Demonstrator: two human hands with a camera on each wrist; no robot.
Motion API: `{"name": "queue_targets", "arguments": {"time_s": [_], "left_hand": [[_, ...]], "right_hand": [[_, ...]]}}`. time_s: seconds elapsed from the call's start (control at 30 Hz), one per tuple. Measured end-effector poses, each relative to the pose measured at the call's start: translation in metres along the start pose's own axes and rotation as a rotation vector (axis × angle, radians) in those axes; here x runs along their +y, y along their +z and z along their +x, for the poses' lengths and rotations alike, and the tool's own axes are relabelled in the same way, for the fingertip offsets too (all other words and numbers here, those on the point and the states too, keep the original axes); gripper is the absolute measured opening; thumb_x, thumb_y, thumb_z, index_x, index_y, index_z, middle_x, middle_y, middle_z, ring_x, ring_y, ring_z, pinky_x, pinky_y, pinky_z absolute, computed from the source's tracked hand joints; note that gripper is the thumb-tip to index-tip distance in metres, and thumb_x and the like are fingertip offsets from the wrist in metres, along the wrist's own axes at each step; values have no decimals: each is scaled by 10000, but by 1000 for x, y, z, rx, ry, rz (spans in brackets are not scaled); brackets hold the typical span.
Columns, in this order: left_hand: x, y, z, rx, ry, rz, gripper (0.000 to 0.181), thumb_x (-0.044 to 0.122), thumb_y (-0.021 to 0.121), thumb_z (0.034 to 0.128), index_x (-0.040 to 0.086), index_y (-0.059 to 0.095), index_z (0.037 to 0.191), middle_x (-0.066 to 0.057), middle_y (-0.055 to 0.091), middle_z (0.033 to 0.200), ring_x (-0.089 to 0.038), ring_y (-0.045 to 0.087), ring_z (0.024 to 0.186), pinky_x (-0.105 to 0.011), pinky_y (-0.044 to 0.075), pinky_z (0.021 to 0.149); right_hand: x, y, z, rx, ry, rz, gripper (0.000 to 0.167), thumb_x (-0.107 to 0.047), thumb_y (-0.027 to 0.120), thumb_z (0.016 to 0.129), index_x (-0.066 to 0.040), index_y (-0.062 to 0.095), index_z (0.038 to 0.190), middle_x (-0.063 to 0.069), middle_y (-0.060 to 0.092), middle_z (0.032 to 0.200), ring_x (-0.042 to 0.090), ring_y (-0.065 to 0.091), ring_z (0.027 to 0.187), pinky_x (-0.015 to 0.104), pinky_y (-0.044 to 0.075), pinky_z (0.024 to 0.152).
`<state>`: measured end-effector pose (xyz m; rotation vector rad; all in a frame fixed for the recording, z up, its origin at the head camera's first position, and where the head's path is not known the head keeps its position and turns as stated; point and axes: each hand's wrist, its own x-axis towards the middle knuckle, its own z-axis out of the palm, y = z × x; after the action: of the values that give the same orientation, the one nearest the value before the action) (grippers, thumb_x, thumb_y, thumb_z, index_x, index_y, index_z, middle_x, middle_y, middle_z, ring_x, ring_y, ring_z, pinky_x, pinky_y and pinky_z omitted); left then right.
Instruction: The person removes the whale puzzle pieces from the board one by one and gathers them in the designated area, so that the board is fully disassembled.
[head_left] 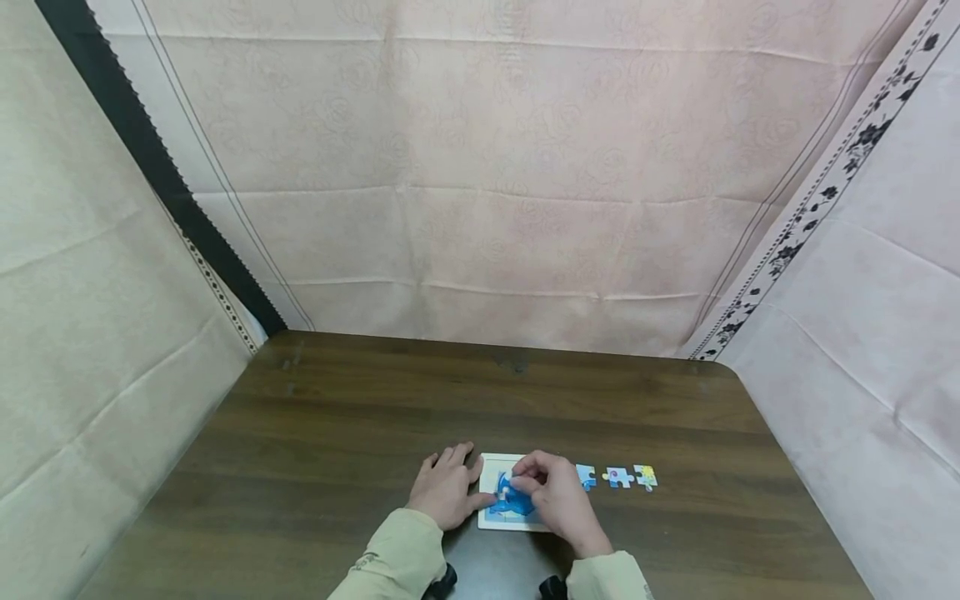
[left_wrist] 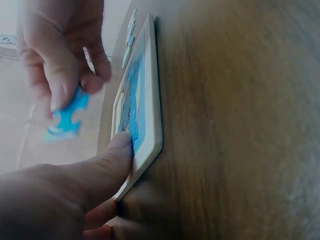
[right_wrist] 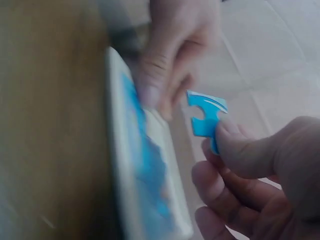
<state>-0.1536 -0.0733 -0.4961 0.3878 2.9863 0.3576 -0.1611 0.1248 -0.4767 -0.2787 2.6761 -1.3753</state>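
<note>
A jigsaw board (head_left: 498, 459) with a pale frame and a partly filled blue picture lies on the table in the head view. Beside its left edge is my left hand (head_left: 445, 492), fingers spread on the tabletop and thumb resting on the board. My right hand (head_left: 561, 498), over the board's right part, pinches a blue puzzle piece (right_wrist: 204, 119) between thumb and fingertips. In the left wrist view this puzzle piece (left_wrist: 68, 119) is held up off the board, its knobs and notches showing. The right hand hides part of the board in the head view.
Loose puzzle pieces lie in a row right of the board: a blue one (head_left: 587, 476) partly behind the right hand, a pale blue one (head_left: 618, 477) and a yellow-and-blue one (head_left: 646, 477). The brown wooden table (head_left: 360, 417) is bordered by pale cloth walls (head_left: 465, 250).
</note>
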Motion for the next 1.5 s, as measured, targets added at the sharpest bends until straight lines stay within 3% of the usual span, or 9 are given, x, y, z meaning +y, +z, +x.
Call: {"name": "queue_targets", "arguments": {"time_s": [0.3, 0.57, 1.17, 1.37, 1.5], "left_hand": [[0, -1, -1, 5, 8, 6, 698, 589, 613, 870, 152, 538, 1409, -116, 415, 1476, -316, 410, 1329, -572, 342, 1044], [-1, -3, -2, 9, 5, 13, 694, 585, 619, 867, 147, 547, 1401, -119, 421, 1469, -315, 418, 1321, -571, 342, 1045], [-1, 4, -2, 19, 9, -5, 706, 605, 612, 861, 153, 549, 1400, -121, 421, 1468, -314, 413, 1326, -574, 339, 1046], [-2, 4, -2, 20, 11, -7, 704, 608, 601, 867, 154, 546, 1403, -122, 417, 1473, -316, 409, 1330, -574, 337, 1046], [-2, 4, -2, 21, 11, -5, 704, 609, 599, 868, 152, 547, 1402, -123, 418, 1471, -317, 411, 1329, -573, 338, 1045]], "right_hand": [[16, -55, -12, 67, 160, -115, 44, -119, 749, 858, -124, 705, 849, -13, 612, 761, 165, 524, 663, 306, 450, 564], [43, -89, -28, 85, 188, -195, 81, -125, 776, 827, -115, 700, 804, -28, 644, 777, 158, 513, 693, 306, 418, 589], [52, -78, -28, 72, 237, -265, 98, -155, 806, 795, -125, 717, 766, -38, 635, 779, 163, 513, 727, 313, 415, 610], [54, -76, -26, 77, 255, -317, 84, -171, 805, 796, -151, 726, 774, 1, 668, 874, 170, 552, 759, 358, 438, 646], [57, -73, -25, 99, 209, -361, 79, -165, 805, 788, -178, 731, 764, 75, 698, 986, 218, 621, 861, 420, 469, 694]]}}
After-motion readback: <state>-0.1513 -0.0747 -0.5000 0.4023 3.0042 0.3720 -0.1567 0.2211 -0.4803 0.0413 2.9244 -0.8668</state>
